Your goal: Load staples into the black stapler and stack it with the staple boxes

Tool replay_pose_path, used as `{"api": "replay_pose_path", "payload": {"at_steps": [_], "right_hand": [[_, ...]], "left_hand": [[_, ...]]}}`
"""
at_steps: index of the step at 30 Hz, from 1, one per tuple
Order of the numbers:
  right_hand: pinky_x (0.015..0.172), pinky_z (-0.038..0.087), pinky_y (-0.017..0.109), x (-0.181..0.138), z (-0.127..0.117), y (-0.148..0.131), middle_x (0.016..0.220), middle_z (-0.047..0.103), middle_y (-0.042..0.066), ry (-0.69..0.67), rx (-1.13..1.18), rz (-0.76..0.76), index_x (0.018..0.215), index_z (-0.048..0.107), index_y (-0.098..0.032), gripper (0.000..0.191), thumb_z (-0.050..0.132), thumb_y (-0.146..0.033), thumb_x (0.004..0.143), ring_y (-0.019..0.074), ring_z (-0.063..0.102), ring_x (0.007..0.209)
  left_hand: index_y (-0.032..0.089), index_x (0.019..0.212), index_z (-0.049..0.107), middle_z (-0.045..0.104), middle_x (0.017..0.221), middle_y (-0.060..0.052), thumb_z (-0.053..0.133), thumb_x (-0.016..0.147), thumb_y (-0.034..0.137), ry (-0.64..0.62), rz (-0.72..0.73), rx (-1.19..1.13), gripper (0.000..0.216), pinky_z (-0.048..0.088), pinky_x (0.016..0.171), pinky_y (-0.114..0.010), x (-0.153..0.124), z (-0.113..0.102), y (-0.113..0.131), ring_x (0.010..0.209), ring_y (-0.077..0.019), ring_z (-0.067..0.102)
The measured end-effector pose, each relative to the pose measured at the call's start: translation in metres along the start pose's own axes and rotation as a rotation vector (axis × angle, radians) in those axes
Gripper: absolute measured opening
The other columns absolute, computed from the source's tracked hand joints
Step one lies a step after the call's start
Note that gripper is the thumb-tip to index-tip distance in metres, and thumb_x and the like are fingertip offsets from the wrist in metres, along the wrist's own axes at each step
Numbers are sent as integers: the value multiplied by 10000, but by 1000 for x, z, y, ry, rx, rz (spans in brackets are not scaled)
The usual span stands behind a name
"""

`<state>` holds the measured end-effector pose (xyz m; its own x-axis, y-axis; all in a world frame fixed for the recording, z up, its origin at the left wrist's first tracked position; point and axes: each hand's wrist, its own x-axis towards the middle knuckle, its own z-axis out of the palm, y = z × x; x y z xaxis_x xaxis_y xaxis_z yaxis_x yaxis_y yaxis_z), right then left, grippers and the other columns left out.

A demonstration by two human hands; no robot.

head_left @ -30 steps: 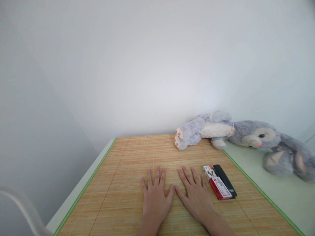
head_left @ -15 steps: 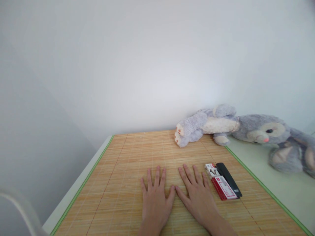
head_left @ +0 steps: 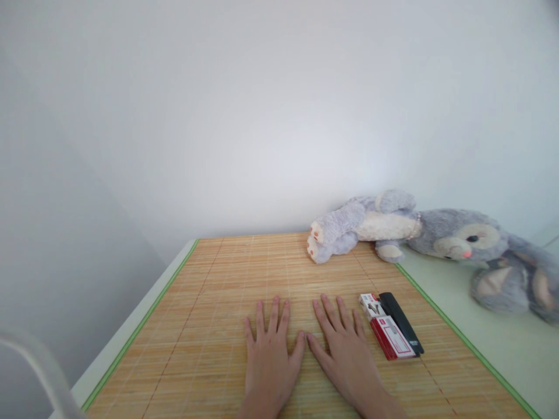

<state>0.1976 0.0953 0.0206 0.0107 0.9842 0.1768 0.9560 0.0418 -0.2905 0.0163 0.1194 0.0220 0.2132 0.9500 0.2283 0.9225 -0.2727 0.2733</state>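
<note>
Toward the near edge of the tan bamboo-slat mat (head_left: 227, 302) with green edging, both bare hands lie palm down. The left hand (head_left: 269, 366) has its fingers spread apart; the right hand (head_left: 347, 364), fingers likewise apart, angles toward it, the thumb tips just beside each other. Right of the right hand, on the mat, lie a small white printed box (head_left: 371, 305), a red-and-white rectangular box (head_left: 393, 337) nearer, and a long black stapler-like object (head_left: 402, 323) along their right. Far right, a grey-and-cream plush rabbit (head_left: 388, 224) stretches from the mat onto the pale table (head_left: 502, 343).
</note>
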Motion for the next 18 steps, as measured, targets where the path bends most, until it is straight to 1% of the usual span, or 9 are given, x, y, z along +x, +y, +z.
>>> {"api": "replay_pose_path", "payload": {"at_steps": [2, 4, 7, 9, 11, 13, 14, 16, 18], "right_hand": [[1262, 169, 609, -2, -4, 0, 1663, 288, 14, -19, 117, -41, 1584, 357, -294, 619, 410, -522, 1010, 311, 200, 1561], [1263, 264, 522, -7, -14, 1, 1650, 331, 20, 11, 255, -69, 1570, 389, -259, 572, 387, -433, 1026, 255, 248, 1551], [1246, 325, 492, -18, -42, 14, 1615, 405, 26, 182, 391, -34, 1525, 466, -262, 541, 419, -422, 1010, 250, 299, 1532], [1246, 313, 528, -27, -63, 37, 1571, 472, 37, 340, 430, 80, 1462, 546, -275, 529, 466, -475, 979, 284, 356, 1503], [1200, 380, 541, -34, -80, 69, 1540, 511, 54, 455, 477, 288, 1428, 580, -286, 568, 506, -560, 936, 317, 420, 1461], [1174, 415, 525, -39, -87, 104, 1515, 542, 76, 447, 571, 497, 1454, 556, -290, 622, 527, -599, 915, 327, 500, 1400], [1170, 424, 506, -41, -87, 119, 1486, 571, 93, 436, 665, 544, 1458, 556, -269, 644, 535, -603, 908, 323, 533, 1373], [1151, 454, 485, -41, -82, 140, 1463, 593, 99, 355, 842, 564, 1474, 542, -249, 680, 541, -614, 901, 311, 586, 1323], [1159, 441, 496, -39, -74, 147, 1436, 616, 102, 265, 847, 532, 1449, 574, -229, 680, 560, -612, 888, 312, 601, 1306]], "left_hand": [[370, 1587, 305, 212, 1685, 28, 467, 972, 480, -3, -2, -28, 645, 5, 1239, -676, 1, -1, -1, 1574, -375, 70], [331, 1579, 345, 226, 1682, 18, 438, 987, 459, -25, -16, -79, 612, 10, 1252, -649, 0, -1, 1, 1577, -350, 87], [249, 1570, 380, 274, 1669, -11, 378, 1010, 443, -98, -61, -256, 593, 40, 1285, -576, -9, 4, 18, 1574, -293, 155], [218, 1583, 351, 279, 1670, -18, 354, 1014, 432, -175, -79, -481, 608, 93, 1302, -501, -19, 9, 41, 1568, -249, 195], [233, 1601, 304, 243, 1684, 2, 366, 1006, 409, -281, -94, -806, 623, 154, 1300, -424, -27, 13, 73, 1569, -209, 190], [259, 1605, 289, 237, 1688, 27, 422, 984, 372, -396, -138, -1137, 645, 155, 1296, -370, -28, 17, 109, 1572, -181, 164], [268, 1606, 283, 230, 1690, 37, 450, 977, 362, -429, -180, -1256, 657, 129, 1297, -353, -25, 18, 126, 1576, -170, 136], [258, 1612, 261, 208, 1698, 31, 481, 974, 358, -430, -253, -1430, 682, 106, 1294, -333, -13, 22, 155, 1579, -164, 108], [235, 1624, 210, 204, 1701, 2, 498, 977, 387, -417, -327, -1572, 725, 163, 1280, -312, 2, 26, 175, 1571, -170, 155]]}}
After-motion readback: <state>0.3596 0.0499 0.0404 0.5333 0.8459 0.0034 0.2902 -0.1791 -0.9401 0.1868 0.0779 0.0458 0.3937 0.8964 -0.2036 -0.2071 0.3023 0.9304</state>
